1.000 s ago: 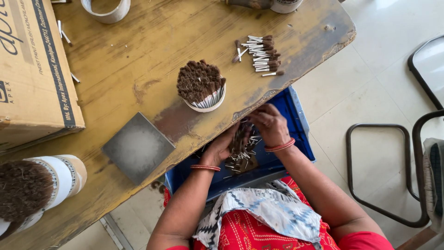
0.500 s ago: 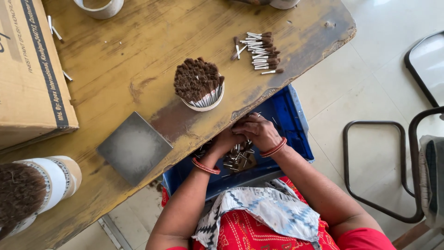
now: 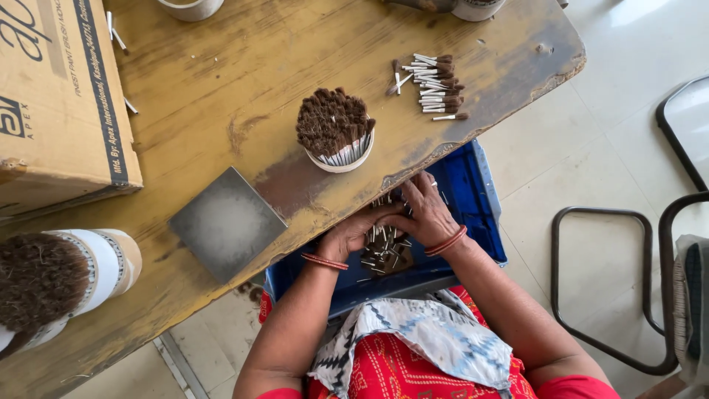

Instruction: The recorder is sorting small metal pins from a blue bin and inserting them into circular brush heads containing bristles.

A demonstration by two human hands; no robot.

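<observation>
Worn wooden table (image 3: 221, 89) over blue crate (image 3: 473, 192) | both hands at 6 o'clock: left hand (image 3: 351, 233), right hand (image 3: 425, 214) cupped around loose brush heads (image 3: 384, 247) | light, stiff ferrules, soft bristles, likely slippery; pinch ferrules.

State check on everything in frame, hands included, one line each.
left hand: in blue crate, on brush heads
right hand: in crate, touching left hand
blue crate: open, under table edge, holds loose brush heads
white cup: upright on table, full, bristles up
brush-head pile: lying flat on table
cardboard box: on table, closed on the sides that show
metal plate: flat on table
</observation>
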